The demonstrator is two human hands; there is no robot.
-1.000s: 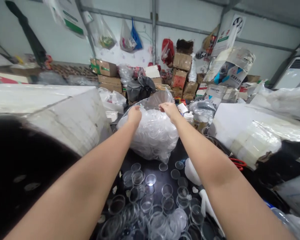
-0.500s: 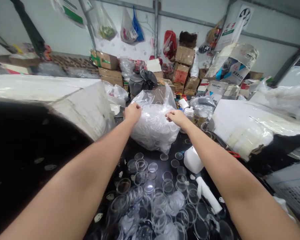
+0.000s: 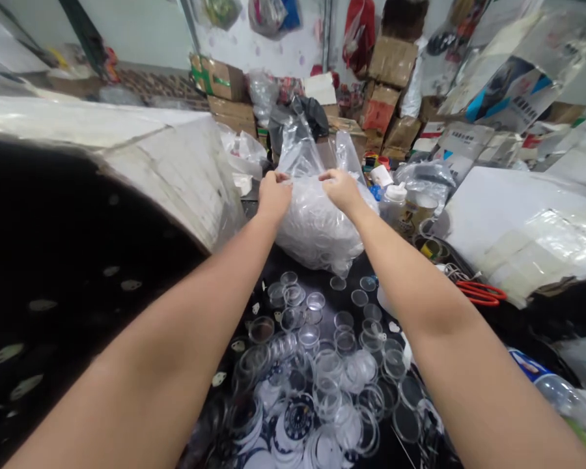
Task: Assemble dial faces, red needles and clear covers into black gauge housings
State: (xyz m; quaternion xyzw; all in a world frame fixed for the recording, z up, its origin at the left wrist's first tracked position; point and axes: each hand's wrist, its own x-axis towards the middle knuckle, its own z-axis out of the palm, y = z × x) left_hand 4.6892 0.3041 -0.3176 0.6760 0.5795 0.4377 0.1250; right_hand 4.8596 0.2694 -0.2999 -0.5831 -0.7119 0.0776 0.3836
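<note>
A clear plastic bag (image 3: 322,228), bulging with round transparent pieces, stands on the black tabletop (image 3: 254,257) at arm's length. My left hand (image 3: 275,194) has its fingers closed on the bag's upper left side. On the upper right side my right hand (image 3: 340,189) pinches the film between thumb and fingers. Above both hands the loose bag mouth (image 3: 300,146) rises in crumpled peaks. Closer to me lie many clear round plastic rings (image 3: 327,391), some overlapping. Among them are printed dial discs (image 3: 299,417) with dark faces.
A white carton (image 3: 176,176) stands at left, another (image 3: 527,221) at right. A white-capped bottle (image 3: 395,193) and red-handled scissors (image 3: 481,293) lie right of the bag. Cardboard boxes (image 3: 393,62) are stacked behind. A plastic bottle (image 3: 557,391) is at lower right.
Both hands have come closer together at the top of the bag, and its mouth is drawn up higher. The view has tilted down, showing more printed discs near me.
</note>
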